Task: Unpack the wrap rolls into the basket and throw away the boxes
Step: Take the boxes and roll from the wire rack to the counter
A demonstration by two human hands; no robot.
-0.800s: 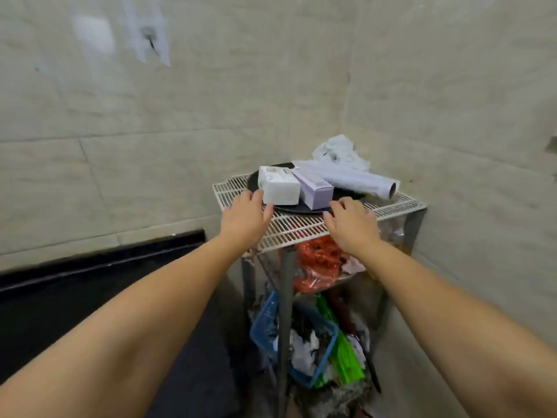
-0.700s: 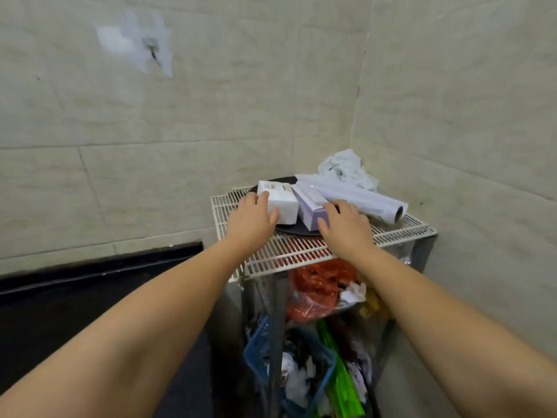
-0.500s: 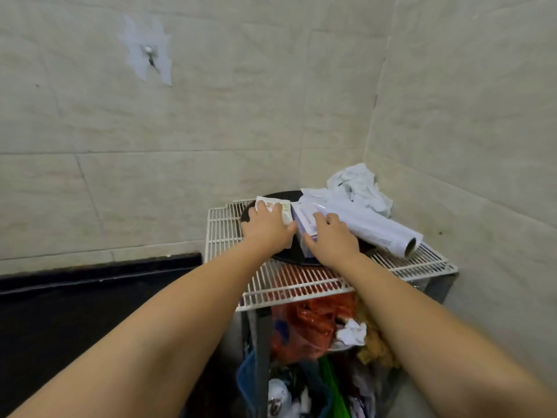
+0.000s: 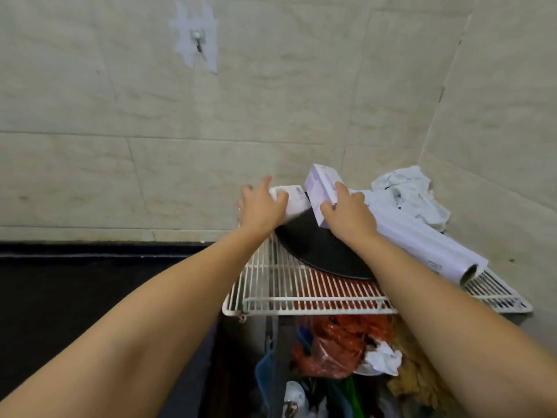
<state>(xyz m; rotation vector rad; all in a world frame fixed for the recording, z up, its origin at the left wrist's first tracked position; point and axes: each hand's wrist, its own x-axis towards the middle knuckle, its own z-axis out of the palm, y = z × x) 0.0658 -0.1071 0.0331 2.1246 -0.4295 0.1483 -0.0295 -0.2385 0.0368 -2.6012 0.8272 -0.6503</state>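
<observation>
Two small wrap boxes sit at the back of a white wire rack [image 4: 301, 294]. My left hand [image 4: 260, 208] grips the white box [image 4: 294, 202], which looks blurred. My right hand [image 4: 349, 217] holds the pale purple box [image 4: 321, 184] and has it tilted up off the black round tray [image 4: 319, 251]. A long white wrap roll [image 4: 422, 245] lies unboxed on the rack to the right of my right hand. A blue basket [image 4: 263, 369] shows below the rack, partly hidden.
A crumpled white cloth [image 4: 407, 191] lies in the back right corner. Below the rack hang a red plastic bag [image 4: 337, 345] and other clutter. Tiled walls close in behind and to the right. A wall hook [image 4: 199, 40] is at upper left. A dark ledge [image 4: 90, 251] runs left.
Both hands reached forward from the rack's front edge onto the boxes and took hold. The purple box has lifted and tilted up. The view has moved closer.
</observation>
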